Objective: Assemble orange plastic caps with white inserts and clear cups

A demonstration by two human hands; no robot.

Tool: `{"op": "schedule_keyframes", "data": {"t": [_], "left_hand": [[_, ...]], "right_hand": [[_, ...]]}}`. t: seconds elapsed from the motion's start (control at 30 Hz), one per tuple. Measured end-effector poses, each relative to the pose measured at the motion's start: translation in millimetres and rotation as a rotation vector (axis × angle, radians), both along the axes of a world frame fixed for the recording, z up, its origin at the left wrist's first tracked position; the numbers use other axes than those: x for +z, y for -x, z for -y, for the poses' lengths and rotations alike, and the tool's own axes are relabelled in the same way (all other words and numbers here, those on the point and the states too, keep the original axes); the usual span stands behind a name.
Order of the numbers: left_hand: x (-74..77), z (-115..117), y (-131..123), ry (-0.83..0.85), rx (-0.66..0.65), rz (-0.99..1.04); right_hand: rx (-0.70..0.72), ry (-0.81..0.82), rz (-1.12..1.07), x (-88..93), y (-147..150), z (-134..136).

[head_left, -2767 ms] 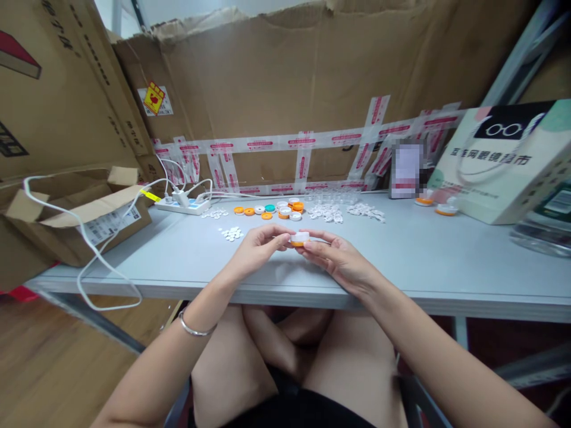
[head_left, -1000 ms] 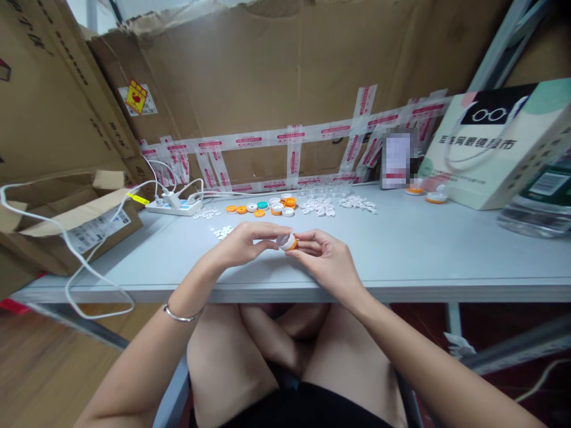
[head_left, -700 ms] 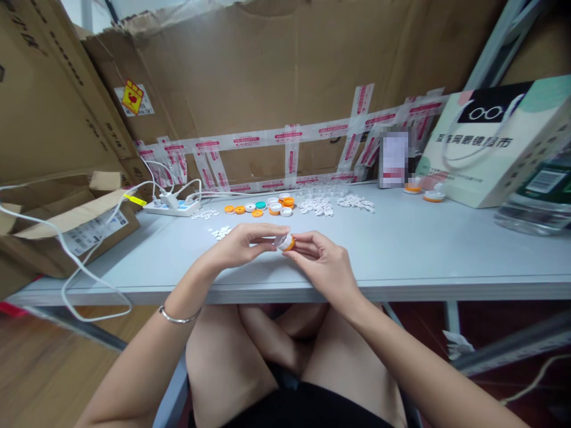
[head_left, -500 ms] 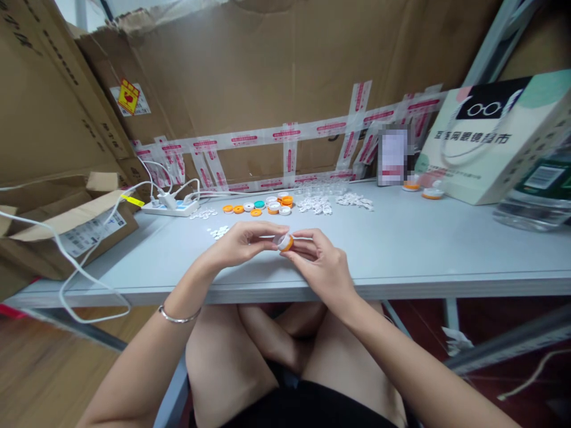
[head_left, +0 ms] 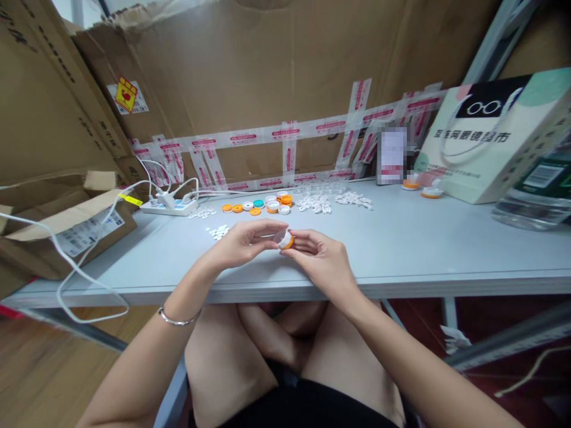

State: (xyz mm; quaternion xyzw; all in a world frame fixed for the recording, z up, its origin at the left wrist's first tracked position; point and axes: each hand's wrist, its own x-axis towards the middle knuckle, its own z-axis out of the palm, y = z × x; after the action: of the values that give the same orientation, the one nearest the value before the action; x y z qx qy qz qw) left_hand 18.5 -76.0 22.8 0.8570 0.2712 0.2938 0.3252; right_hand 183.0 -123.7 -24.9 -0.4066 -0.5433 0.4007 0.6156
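Note:
Between my two hands, above the front part of the grey table (head_left: 401,249), is a small round container (head_left: 284,239) with a clear end, a white ring and an orange cap. My left hand (head_left: 247,242) pinches its clear end between thumb and fingers. On the other side, my right hand (head_left: 319,252) grips the orange cap with its fingertips. Behind the hands lie orange, white and teal caps (head_left: 259,204) in a cluster. Small white discs (head_left: 219,232) are scattered beyond my left hand, and piles of small white plastic parts (head_left: 314,204) lie further back.
A power strip (head_left: 169,207) with white cables and an open cardboard box (head_left: 84,229) are at the left. To the right stand a phone-like screen (head_left: 392,156), two orange-capped containers (head_left: 432,192), a paper bag (head_left: 473,142) and a large bottle (head_left: 533,196). Taped cardboard (head_left: 250,77) backs the table.
The container has turned slightly in my fingers, and my right hand's fingers sit a little differently around the orange cap. The view has shifted very slightly.

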Motion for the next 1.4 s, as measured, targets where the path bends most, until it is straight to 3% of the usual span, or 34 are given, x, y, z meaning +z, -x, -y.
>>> {"op": "schedule_keyframes", "data": {"t": [0.13, 0.33, 0.63, 0.87, 1.03, 1.1, 1.23, 1.4], "left_hand": [[0.4, 0, 0, -0.080, 0.051, -0.052], [7.8, 3, -3, -0.045, 0.034, -0.055], [23.5, 1, 10, -0.098, 0.202, -0.071], [5.7, -5, 21, -0.190, 0.215, -0.442], [-2.4, -5, 18, -0.245, 0.214, -0.426], [-1.6, 0, 15, -0.187, 0.244, -0.281], [0.4, 15, 0, 0.171, 0.226, 0.025], [-3.5, 21, -14, 0.362, 0.266, 0.171]], "right_hand": [[0.019, 0.041, -0.051, 1.3, 0, -2], [0.062, 0.152, -0.098, 7.0, -3, -6], [0.063, 0.153, -0.046, 8.0, -8, -8], [0.121, 0.186, -0.077, 7.1, -13, -10], [0.155, 0.179, -0.083, 7.3, -14, -9], [0.168, 0.166, -0.089, 7.5, -14, -8], [0.217, 0.144, -0.111, 8.3, -15, -7], [0.267, 0.161, -0.125, 8.5, -15, -7]]}}
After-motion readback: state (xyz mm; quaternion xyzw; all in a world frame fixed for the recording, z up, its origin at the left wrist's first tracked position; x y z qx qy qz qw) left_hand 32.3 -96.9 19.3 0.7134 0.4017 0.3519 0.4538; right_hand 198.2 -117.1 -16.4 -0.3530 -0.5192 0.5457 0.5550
